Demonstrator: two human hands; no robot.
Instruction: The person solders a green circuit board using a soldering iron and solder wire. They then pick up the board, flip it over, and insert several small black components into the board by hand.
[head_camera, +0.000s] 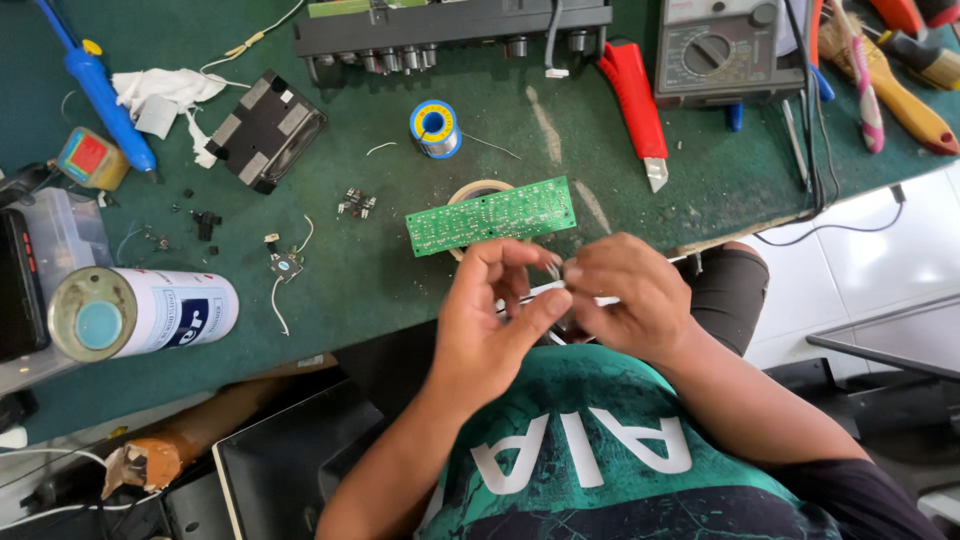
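My left hand (495, 315) and my right hand (625, 295) meet close to my chest, just below the bench's front edge. Their fingertips pinch a small metallic part with white wires (557, 275) between them; the fingers hide most of it. Just beyond my hands a green circuit board (491, 215) lies on the green bench mat (330, 270), resting partly over a roll of tape (478, 190).
A white spray can (150, 312) lies at the left. A solder spool (435, 128), a black transformer (265, 130), a blue soldering iron (100, 85), a red utility knife (635, 105), a multimeter (725, 45) and pliers (895, 85) sit further back. Small loose components (285, 262) dot the mat.
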